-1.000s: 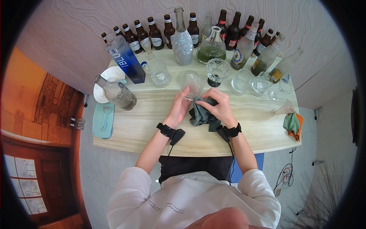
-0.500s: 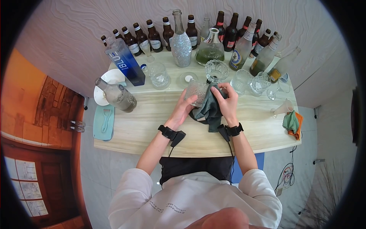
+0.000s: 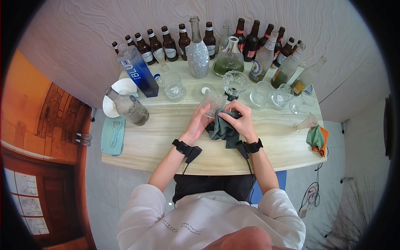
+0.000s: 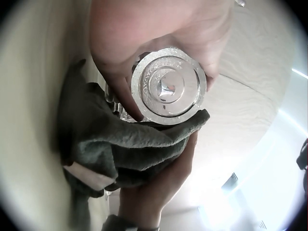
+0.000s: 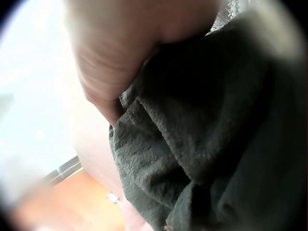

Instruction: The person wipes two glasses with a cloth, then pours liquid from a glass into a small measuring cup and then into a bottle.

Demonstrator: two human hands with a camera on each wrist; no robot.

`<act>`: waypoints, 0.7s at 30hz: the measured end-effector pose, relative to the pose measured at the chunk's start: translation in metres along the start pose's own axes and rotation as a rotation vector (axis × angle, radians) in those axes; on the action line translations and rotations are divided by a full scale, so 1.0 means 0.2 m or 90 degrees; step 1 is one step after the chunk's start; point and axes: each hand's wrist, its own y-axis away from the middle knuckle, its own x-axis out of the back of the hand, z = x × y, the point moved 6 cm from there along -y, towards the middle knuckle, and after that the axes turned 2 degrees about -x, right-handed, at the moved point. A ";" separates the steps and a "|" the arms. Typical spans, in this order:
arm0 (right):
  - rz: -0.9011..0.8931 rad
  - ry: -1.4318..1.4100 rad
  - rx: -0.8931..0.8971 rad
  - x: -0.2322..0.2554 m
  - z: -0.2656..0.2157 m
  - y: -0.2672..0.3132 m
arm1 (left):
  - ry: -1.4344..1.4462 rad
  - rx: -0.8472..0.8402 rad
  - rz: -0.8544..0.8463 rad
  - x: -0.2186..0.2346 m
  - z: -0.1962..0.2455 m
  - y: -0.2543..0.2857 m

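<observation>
A clear textured glass tumbler [image 3: 213, 102] is in my left hand [image 3: 197, 125], fingers wrapped round its side. The left wrist view shows the round base of the glass [image 4: 167, 86] turned to the camera. My right hand [image 3: 241, 118] pinches a dark grey-green cloth [image 3: 226, 134] against the right side of the glass. Folds of the cloth [image 4: 139, 144] lie along the base's edge. In the right wrist view the bunched cloth [image 5: 149, 159] fills much of the picture and covers most of the glass.
Just behind the hands stand a footed glass bowl [image 3: 236, 82] and a round clear dish [image 3: 200, 92]. Tumblers [image 3: 174, 88] stand either side. A grey bottle [image 3: 134, 110] leans at left by a blue box-like bottle [image 3: 141, 75]. Brown bottles [image 3: 169, 46] line the back.
Half a second ago my right hand was higher and farther right; it has come down and left, closer to the glass. The cloth moved with it. The left hand keeps its hold.
</observation>
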 end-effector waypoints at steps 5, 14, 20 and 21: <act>0.047 0.007 -0.030 0.02 0.02 0.01 | -0.017 0.012 -0.001 0.01 0.00 0.00; 0.097 0.002 -0.088 0.03 0.07 0.03 | -0.017 -0.012 0.021 0.00 0.01 0.00; 0.008 0.011 0.060 -0.05 -0.02 0.02 | 0.009 -0.012 0.014 0.00 0.01 0.02; 0.022 0.020 0.026 -0.04 -0.01 0.03 | -0.011 -0.007 0.014 0.01 0.00 0.02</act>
